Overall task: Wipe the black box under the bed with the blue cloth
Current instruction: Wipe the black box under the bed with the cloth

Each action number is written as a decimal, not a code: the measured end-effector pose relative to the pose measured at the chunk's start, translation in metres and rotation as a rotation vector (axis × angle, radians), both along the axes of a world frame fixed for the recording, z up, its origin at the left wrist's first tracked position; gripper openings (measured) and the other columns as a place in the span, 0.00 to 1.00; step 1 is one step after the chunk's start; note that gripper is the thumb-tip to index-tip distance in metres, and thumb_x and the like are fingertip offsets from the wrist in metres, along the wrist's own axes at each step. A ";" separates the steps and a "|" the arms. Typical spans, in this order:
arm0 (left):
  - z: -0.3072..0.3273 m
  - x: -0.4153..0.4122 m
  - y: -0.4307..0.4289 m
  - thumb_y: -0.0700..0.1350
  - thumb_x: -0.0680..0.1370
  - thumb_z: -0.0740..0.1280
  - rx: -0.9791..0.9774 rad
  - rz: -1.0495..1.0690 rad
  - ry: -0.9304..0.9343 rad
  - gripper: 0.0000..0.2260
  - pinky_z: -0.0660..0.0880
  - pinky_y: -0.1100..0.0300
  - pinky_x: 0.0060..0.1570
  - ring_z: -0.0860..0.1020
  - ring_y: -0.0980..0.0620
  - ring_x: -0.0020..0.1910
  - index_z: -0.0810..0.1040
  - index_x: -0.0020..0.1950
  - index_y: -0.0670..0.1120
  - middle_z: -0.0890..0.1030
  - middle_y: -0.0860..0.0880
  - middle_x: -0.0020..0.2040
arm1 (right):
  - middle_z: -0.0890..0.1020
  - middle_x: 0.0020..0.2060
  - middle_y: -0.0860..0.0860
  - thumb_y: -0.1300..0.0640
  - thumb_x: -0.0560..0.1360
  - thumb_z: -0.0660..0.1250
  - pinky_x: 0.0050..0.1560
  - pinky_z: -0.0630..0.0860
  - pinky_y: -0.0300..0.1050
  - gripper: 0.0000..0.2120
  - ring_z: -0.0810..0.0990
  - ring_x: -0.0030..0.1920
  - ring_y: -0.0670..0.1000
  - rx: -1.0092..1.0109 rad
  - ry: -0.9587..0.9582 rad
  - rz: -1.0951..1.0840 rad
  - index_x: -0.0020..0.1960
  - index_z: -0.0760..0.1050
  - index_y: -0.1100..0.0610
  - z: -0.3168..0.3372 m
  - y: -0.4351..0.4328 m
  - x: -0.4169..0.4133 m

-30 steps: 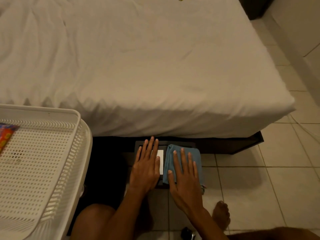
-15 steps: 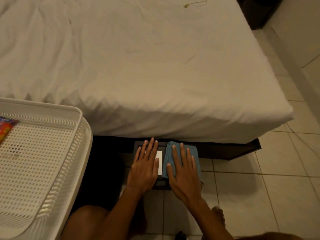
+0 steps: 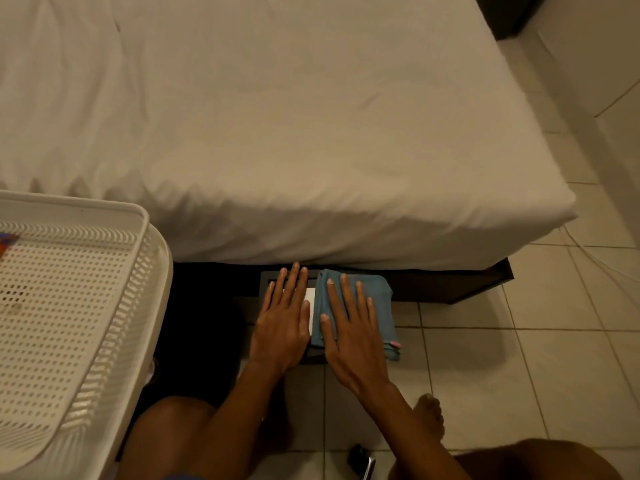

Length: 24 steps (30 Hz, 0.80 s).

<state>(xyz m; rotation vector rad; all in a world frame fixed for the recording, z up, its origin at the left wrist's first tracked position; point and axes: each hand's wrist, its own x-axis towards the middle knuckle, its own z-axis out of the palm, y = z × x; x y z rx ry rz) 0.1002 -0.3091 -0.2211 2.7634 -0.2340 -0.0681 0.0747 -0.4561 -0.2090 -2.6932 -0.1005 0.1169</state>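
Left hand [image 3: 281, 327] flat, fingers spread, on black box [image 3: 268, 277]; right hand [image 3: 351, 336] flat, open-palmed, atop blue cloth [image 3: 379, 303].

Black box [image 3: 266, 277] mostly hidden by hands, cloth [image 3: 379, 306] & bed [image 3: 277, 133]; white basket [image 3: 69, 306] cut off at left.

Single head-worn wide-angle view, looking forward and steeply down from above a seated person's knees, near enough that both forearms run in from the bottom edge. It faces the side of the bed [image 3: 277, 133], whose white sheet fills the upper two thirds; the dark gap beneath it and the tiled floor [image 3: 519, 375] take the lower third. A white perforated basket [image 3: 69, 323] sits very close at left, cut by the frame edge.
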 end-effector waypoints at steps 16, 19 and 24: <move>0.000 -0.001 -0.001 0.52 0.83 0.43 -0.025 -0.008 0.007 0.25 0.41 0.56 0.77 0.39 0.55 0.79 0.43 0.80 0.50 0.42 0.52 0.81 | 0.45 0.79 0.52 0.43 0.80 0.50 0.76 0.43 0.59 0.31 0.37 0.77 0.56 -0.020 -0.006 -0.061 0.79 0.42 0.49 0.003 -0.007 0.007; 0.000 0.001 -0.002 0.51 0.84 0.45 -0.037 -0.002 0.002 0.25 0.43 0.55 0.78 0.40 0.56 0.79 0.43 0.80 0.50 0.43 0.52 0.81 | 0.44 0.79 0.53 0.41 0.80 0.46 0.76 0.42 0.59 0.31 0.37 0.77 0.58 -0.065 0.008 -0.117 0.79 0.40 0.49 0.000 0.001 0.022; 0.000 0.001 -0.002 0.51 0.84 0.45 -0.023 0.025 0.000 0.25 0.45 0.53 0.78 0.41 0.55 0.79 0.44 0.80 0.49 0.44 0.51 0.81 | 0.42 0.78 0.49 0.44 0.82 0.45 0.77 0.43 0.57 0.27 0.37 0.77 0.54 -0.033 -0.007 -0.065 0.78 0.41 0.46 -0.001 -0.004 0.009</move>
